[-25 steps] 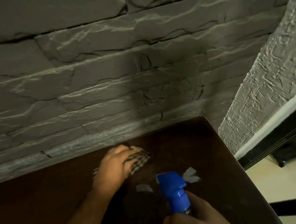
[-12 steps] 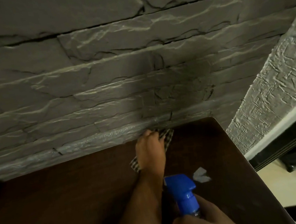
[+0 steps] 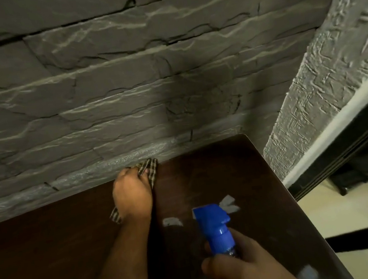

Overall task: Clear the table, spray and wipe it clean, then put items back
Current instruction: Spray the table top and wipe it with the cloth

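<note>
The dark brown table (image 3: 54, 261) fills the lower part of the head view. My left hand (image 3: 131, 193) presses a checked cloth (image 3: 150, 169) onto the tabletop at its far edge, against the stone wall; the fingers curl round the cloth's bunched end. The cloth's other end pokes out under my wrist. My right hand (image 3: 247, 269) grips a spray bottle with a blue trigger head (image 3: 215, 226), held upright over the table's near right part. Bright patches (image 3: 229, 203) of reflected light or wetness lie on the tabletop beside the nozzle.
A grey stone-textured wall (image 3: 125, 88) runs along the table's far edge. A textured grey pillar (image 3: 326, 87) stands right of the table's far corner. Pale floor (image 3: 356, 210) and dark furniture show beyond the right edge.
My left hand slid the cloth from the table's middle toward the far edge by the wall, then slightly left along it. The right hand with the bottle stayed about where it was.
</note>
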Tool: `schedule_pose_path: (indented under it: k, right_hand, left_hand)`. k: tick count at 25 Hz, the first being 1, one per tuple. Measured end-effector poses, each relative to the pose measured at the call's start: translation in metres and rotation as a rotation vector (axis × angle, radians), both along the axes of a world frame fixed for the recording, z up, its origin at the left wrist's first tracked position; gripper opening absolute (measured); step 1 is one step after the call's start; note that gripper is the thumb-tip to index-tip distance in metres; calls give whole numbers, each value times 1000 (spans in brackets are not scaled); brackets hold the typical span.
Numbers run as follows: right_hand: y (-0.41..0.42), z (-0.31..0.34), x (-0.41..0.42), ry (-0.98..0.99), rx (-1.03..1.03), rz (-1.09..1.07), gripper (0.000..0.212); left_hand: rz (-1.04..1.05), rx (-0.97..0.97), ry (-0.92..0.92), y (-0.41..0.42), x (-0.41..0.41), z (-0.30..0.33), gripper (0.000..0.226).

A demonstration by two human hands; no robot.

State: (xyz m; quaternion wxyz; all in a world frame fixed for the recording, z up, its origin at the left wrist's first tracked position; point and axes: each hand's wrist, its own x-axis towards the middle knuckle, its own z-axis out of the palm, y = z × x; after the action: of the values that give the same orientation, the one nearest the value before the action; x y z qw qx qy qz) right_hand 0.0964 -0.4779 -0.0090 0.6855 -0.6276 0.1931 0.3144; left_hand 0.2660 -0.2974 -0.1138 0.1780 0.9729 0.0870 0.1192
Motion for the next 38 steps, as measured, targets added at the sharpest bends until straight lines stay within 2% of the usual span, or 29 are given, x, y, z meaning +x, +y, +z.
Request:
schedule_pose_path:
  k: [3, 8, 11, 13, 15, 19, 23, 24, 27, 28, 29, 32, 33, 35, 37, 38]
  right_hand:
    - [-1, -1, -1, -24, -11, 17, 63]
    - [3, -4, -2, -28, 33, 74, 69]
    - [2, -2, -1, -20, 65, 76, 63]
    - [-1, -3, -1, -15, 68, 77, 64]
    - [-2, -4, -1, -6, 63, 61, 66]
    - [1, -6, -3, 9, 69, 34, 58]
    - [8, -3, 0, 59, 92, 62, 55]
    - [9, -3, 1, 64, 96, 57, 53]
    - [13, -4, 0, 58, 74, 54, 52]
    - [14, -4, 0, 48, 64, 52, 50]
    - [14, -4, 0, 38, 58, 49, 48]
    - [11, -1, -2, 54, 88, 64, 38]
    - [10, 1, -4, 66, 114, 56, 33]
    - [9, 3, -7, 58, 106, 40, 28]
    - [9, 6, -10, 39, 70, 29, 26]
    - [11, 8, -12, 39, 66, 24, 25]
  left_hand:
    - [-210, 37, 14, 13, -2, -3, 22]
    - [-10, 97, 38, 77, -16, 1, 25]
    - [101, 46, 35, 71, -24, 3, 24]
    - [79, 18, 38, 50, -19, 0, 23]
    - [-67, 19, 22, 21, -8, -3, 21]
    - [-281, -41, -5, -12, 10, -5, 20]
    - [-711, -21, 71, 15, -15, -5, 23]
    - [-698, -22, 65, 21, -16, -7, 22]
    - [-361, -57, -23, 7, 2, -9, 22]
    - [-331, -59, -16, -6, 5, -7, 23]
    - [-393, -54, 0, -14, 3, -9, 24]
    - [-760, -26, 43, -1, -20, -10, 24]
    - [-779, -25, 34, 12, -23, -9, 23]
    - [-572, -28, -15, 19, -13, -7, 23]
    - [-321, -10, 14, -2, -2, -5, 27]
    - [-321, 4, 40, -13, -4, -4, 29]
